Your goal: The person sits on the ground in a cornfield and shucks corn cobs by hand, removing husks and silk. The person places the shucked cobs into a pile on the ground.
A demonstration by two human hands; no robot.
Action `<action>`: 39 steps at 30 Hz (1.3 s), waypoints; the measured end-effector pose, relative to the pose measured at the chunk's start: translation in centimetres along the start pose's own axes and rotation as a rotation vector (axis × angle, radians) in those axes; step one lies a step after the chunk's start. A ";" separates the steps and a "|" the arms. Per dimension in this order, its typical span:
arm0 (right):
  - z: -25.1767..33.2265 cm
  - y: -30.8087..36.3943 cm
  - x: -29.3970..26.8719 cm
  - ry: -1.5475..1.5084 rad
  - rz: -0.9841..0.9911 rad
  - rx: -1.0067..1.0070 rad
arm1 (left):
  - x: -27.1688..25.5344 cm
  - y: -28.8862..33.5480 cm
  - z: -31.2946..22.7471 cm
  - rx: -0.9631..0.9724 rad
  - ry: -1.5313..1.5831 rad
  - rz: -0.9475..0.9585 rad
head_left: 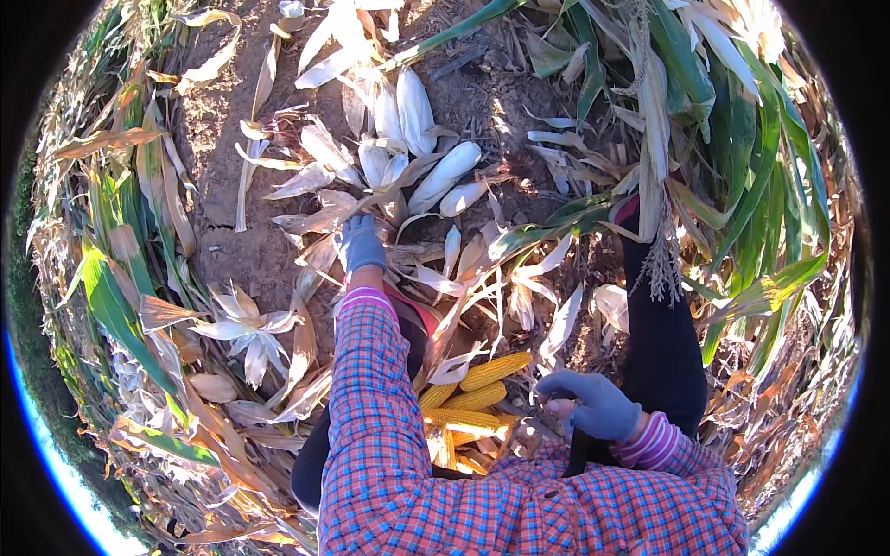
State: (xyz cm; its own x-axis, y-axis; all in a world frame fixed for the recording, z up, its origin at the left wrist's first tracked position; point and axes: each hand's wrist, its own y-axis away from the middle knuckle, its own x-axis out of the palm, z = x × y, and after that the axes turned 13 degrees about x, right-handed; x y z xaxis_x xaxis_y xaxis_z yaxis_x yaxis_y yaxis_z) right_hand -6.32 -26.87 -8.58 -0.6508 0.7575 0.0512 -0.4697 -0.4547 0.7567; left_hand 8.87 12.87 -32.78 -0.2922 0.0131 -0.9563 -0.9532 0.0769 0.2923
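Note:
My left hand (362, 246), in a grey-blue glove, reaches forward with its fingers stretched out onto dry husks (324, 220) at the near edge of a heap of corn ears. Pale ears in the husk, such as this corn ear (445, 178), lie just beyond it. Close to my body, my right hand (601, 408), gloved alike, is curled with the thumb and forefinger near each other. Something small and dark may be between them, too small to make out. Several bare yellow corn cobs (475, 397) are piled between my legs, left of my right hand.
Dry husks (246, 329) litter the soil (218, 139). Leafy corn stalks (742, 167) lean in at the right, one hanging across my right leg. More stalks and leaves (120, 287) line the left side. Another bright heap of husks (348, 37) lies at the far end.

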 end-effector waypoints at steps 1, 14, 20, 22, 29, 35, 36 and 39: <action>0.0 0.0 0.0 -0.001 0.003 -0.009 | -1.0 0.1 -0.2 -0.008 -0.079 0.127; 0.5 -0.4 0.2 0.007 0.000 0.022 | -0.2 -0.7 0.2 0.204 -0.281 0.029; -0.4 -0.4 0.6 0.005 -0.009 0.010 | -4.8 0.8 -0.1 0.231 0.027 0.180; -1.0 -0.2 0.9 0.019 -0.042 -0.004 | -7.2 1.3 -0.1 0.235 0.080 0.027; -2.6 -0.4 1.2 0.192 -0.198 -0.163 | -13.9 2.8 3.6 -0.130 1.270 -0.324; -5.4 -2.7 1.2 -0.027 -0.431 -0.185 | -29.6 7.7 -2.0 0.001 1.900 -0.734; -6.2 -3.6 1.0 -0.139 -0.452 -0.210 | -31.9 9.3 -2.7 0.054 1.946 -0.792; -4.6 -1.0 0.4 -0.479 -0.465 -0.262 | -36.6 14.1 -5.2 0.171 2.046 -0.866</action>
State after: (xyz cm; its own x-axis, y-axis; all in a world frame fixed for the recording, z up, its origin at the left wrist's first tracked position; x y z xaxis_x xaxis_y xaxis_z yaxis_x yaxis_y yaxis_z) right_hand -8.84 -28.28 -12.35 -0.0434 0.9952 0.0877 -0.8016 -0.0871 0.5914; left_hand 5.66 8.25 6.38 0.3007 -0.7954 0.5262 -0.8750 -0.4495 -0.1795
